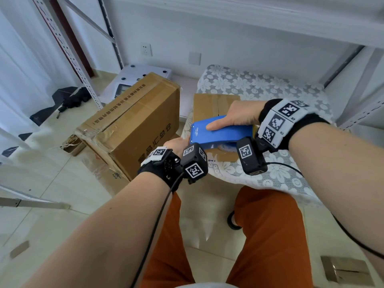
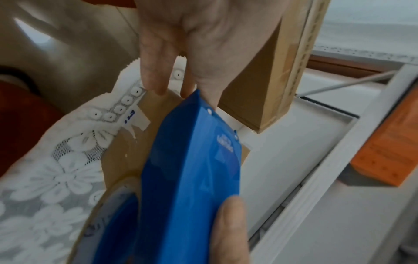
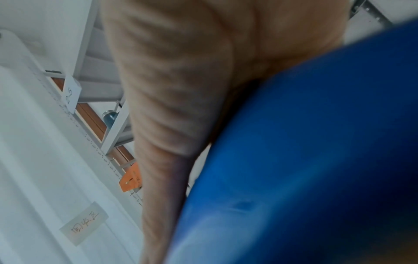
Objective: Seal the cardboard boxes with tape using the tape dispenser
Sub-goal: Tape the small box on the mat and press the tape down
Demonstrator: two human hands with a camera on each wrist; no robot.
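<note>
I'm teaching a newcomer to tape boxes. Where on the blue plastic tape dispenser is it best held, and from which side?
Probably the long flat blue body of the blue plastic tape dispenser, taken from above at its rear. The right hand grips there now, thumb flat along the side. That leaves the nose free near the left hand and the tape roll facing down toward the small brown cardboard box.

Tape dispenser [image 1: 220, 132]: bright blue, small pale lettering near one end. Small box [image 1: 209, 107] beneath it: plain brown card. Large box [image 1: 133, 123]: brown, black printed characters. Table cover [image 1: 259, 88]: white lace flowers over grey. Trousers [image 1: 268, 235]: rust orange. Wrist bands [image 1: 291, 123]: black, with black-and-white square markers. Floor tiles [image 1: 52, 196]: pale cream.
</note>
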